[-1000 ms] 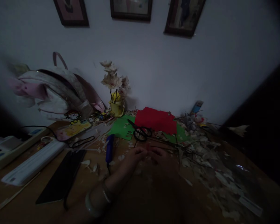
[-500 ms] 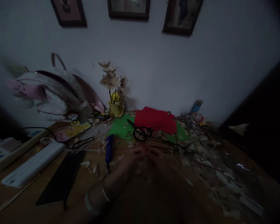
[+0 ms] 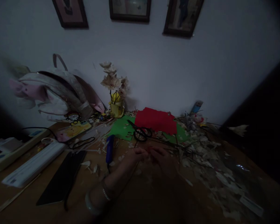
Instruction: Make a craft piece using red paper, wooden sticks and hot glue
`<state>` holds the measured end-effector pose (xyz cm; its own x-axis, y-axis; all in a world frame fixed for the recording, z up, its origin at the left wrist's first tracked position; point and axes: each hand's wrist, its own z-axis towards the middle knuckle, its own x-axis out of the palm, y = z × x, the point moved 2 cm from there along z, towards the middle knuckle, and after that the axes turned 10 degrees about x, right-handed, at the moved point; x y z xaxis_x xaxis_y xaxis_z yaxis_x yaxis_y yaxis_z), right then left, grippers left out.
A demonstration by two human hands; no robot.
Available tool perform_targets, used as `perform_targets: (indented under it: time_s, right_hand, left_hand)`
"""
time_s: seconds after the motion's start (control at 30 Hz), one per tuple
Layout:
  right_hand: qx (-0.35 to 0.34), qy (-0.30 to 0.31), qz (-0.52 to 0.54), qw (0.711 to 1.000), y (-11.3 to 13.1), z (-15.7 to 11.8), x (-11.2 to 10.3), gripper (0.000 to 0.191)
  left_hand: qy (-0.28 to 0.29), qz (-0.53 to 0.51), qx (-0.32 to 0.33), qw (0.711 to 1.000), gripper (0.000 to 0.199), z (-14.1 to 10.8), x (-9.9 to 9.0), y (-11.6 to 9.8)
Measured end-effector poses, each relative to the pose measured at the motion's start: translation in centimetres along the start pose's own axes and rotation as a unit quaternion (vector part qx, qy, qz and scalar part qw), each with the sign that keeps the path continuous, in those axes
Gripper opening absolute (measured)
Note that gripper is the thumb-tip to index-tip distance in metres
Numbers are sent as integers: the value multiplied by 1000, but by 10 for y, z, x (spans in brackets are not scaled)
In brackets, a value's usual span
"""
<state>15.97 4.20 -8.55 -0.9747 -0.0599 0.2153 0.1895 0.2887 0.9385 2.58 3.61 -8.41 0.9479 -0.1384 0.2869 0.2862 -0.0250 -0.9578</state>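
Over the front middle of the table, my left hand and my right hand meet with fingertips pinched. Between them is a small red piece, mostly covered by the fingers and too dark to make out. A bracelet and a bangle circle my left wrist. Just beyond the hands lie black-handled scissors, partly over green paper and near a red sheet with cut edges. Left of my left hand rests a blue-purple glue gun, its cord running toward me.
Pale scraps cover the right side. A dark flat slab, a white box and a power strip lie left. At the back stand a backpack and a yellow pot with pale flowers.
Both hands have shifted slightly, with the right hand's fingers turned more over the red piece, which shows less now. The view has tilted up a little.
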Motion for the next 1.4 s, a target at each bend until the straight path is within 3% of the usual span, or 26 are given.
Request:
perform_targets:
  time_s: [0.1, 0.17, 0.23, 0.3, 0.37, 0.43, 0.6, 0.7, 0.83, 0.9, 0.97, 1.1, 1.4]
  right_hand:
    - [-49, -42, -41, 997, -2, 0, 0, 30]
    - [-131, -82, -98, 983, -2, -2, -1, 28]
    - [-236, -110, -183, 948, -1, -5, -2, 21]
    - [-331, -120, -283, 892, 0, -9, -4, 15]
    - [-400, -111, -368, 832, 1, -10, -5, 14]
    - [-441, -89, -416, 790, 2, -10, -6, 15]
    - [-481, -47, -452, 749, 5, -13, -5, 20]
    - [-459, -49, -435, 773, 4, -15, -3, 24]
    - [-304, -71, -272, 910, -1, -8, -3, 25]
    - [-230, -99, -154, 956, -3, -4, -6, 28]
    - [-195, -111, -99, 970, 0, -2, -9, 34]
    - [-157, -96, -119, 976, 8, -3, -14, 42]
    - [-64, -67, -71, 993, 12, -1, -6, 34]
  left_hand:
    - [-4, -29, -2, 1000, 30, -1, 1, 2]
    - [-1, -47, -14, 999, 32, -1, 1, 6]
    - [1, -60, -22, 998, 32, -1, 1, 9]
    - [-1, -67, -22, 998, 31, -1, 1, 10]
    - [-3, -62, -13, 998, 30, -1, 1, 10]
    - [-2, -53, -5, 999, 29, -1, 2, 8]
    - [0, -27, -5, 1000, 29, -2, 2, 3]
    - [-11, 6, 3, 1000, 28, -2, 0, 1]
    - [0, 49, 11, 999, 25, 0, 1, -4]
    - [10, 73, 19, 997, 24, 0, 2, -6]
    - [20, 95, 31, 995, 23, -1, 4, -7]
    - [32, 111, 53, 992, 22, -3, 5, -3]
    - [38, 77, 48, 995, 21, -3, 9, -4]
